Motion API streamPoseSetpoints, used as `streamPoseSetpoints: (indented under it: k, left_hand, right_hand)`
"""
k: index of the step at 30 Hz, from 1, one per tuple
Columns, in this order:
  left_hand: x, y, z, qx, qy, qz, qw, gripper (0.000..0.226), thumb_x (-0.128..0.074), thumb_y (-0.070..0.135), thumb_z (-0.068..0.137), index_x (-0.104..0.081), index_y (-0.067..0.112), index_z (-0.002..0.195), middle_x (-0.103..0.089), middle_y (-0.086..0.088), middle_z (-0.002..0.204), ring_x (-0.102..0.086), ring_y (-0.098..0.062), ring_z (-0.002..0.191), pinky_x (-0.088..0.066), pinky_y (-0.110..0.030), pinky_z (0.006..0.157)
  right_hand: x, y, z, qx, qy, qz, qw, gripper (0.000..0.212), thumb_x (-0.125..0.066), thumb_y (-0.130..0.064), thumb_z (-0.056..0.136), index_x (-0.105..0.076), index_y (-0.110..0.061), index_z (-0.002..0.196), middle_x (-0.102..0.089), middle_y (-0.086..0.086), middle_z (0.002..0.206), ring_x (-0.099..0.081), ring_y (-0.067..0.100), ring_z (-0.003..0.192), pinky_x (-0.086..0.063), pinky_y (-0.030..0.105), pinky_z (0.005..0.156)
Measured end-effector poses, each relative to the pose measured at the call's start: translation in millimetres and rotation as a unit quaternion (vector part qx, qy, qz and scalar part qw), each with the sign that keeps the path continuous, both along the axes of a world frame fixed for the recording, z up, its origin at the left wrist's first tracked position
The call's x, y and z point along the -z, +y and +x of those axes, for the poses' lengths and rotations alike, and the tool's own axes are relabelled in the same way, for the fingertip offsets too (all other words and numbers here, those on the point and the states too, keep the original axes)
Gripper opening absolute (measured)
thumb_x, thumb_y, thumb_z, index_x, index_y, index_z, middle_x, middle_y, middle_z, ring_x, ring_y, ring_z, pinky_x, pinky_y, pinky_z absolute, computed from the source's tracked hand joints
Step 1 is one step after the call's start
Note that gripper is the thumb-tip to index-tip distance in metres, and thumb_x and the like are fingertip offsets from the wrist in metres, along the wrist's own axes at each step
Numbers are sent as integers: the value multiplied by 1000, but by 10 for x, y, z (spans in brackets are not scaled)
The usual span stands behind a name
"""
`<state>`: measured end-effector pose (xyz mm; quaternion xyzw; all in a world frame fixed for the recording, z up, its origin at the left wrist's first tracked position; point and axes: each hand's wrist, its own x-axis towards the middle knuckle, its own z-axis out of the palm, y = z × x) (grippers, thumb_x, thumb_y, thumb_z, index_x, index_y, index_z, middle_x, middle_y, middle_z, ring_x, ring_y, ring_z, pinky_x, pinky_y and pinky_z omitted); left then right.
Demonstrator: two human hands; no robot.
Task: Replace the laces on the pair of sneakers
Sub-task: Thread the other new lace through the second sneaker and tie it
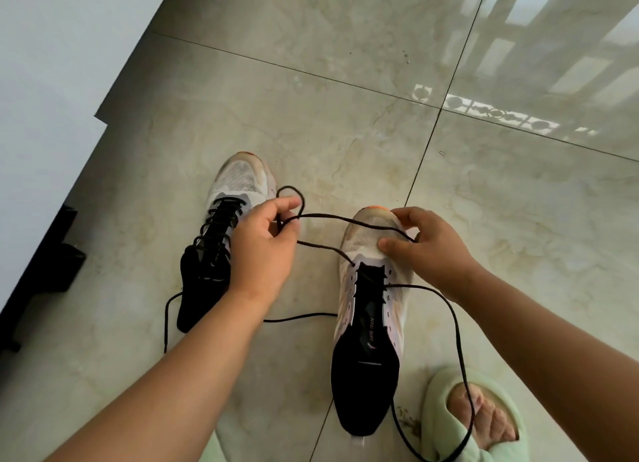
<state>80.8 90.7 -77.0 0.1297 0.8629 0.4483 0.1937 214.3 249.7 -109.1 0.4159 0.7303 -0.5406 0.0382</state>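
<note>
A black lace (345, 217) runs through the lowest holes of the right-hand sneaker (371, 309), which stands on the tiled floor (345, 116) with its toe pointing to twelve o'clock. One strand of the lace climbs toward ten o'clock into the left hand (262, 250), whose curled fingers pinch it and hold a small loop above the knuckles. Another strand crosses the toe toward two o'clock, passing at the right hand (425, 244); that hand grips the toe of the shoe, thumb on the mesh and fingers curled over the tip. A third length leaves the eyelets toward three o'clock, goes under the right wrist and trails down to five o'clock across a pale green slipper (446, 403) with a foot in it. At nine o'clock from the left hand, partly behind it, stands the other sneaker (224, 226), already threaded with black lace, one loose end lying on the floor toward seven o'clock. A white wall (52, 64) borders the floor at ten o'clock.
</note>
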Motion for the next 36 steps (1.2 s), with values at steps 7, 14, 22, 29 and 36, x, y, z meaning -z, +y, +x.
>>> streamPoseSetpoints:
  k: [7,14,22,29,36]
  left_hand:
    - [-11,75,16,78,59,-164,982,34,-69,38,79,-66,29,111,-63,2,106,-58,-9,92,-46,-25,83]
    - [-36,96,133,215,19,-406,888,48,-58,50,82,-53,36,127,-44,-6,138,-41,-26,126,-35,-41,106]
    - [-95,256,434,347,4,-106,932,37,-55,28,92,-55,22,129,-62,0,113,-56,-15,106,-43,-25,92]
    - [28,100,187,252,107,-245,930,26,-48,34,94,-68,18,93,-61,-3,84,-58,-24,79,-47,-35,68]
    - [-24,166,350,273,191,-214,918,39,-72,21,77,-65,18,115,-56,-4,109,-47,-26,105,-38,-38,91]
  right_hand:
    - [-152,21,15,43,55,28,997,7,-54,-21,89,-59,-24,85,-57,-4,97,-50,2,78,-34,13,62]
    - [-281,-18,93,-52,108,30,992,18,-56,-13,91,-71,-21,87,-61,-13,64,-52,1,57,-38,9,54]
    - [-306,-25,196,-123,96,75,985,13,-64,-17,85,-71,-24,94,-53,-23,55,-52,-3,56,-36,8,56]
    - [-353,232,381,-59,58,28,996,16,-56,-6,87,-65,-20,87,-64,5,66,-45,0,46,-33,7,45]
    - [-401,218,433,-41,78,-82,993,31,-49,6,83,-70,-16,78,-68,4,70,-59,10,56,-46,14,56]
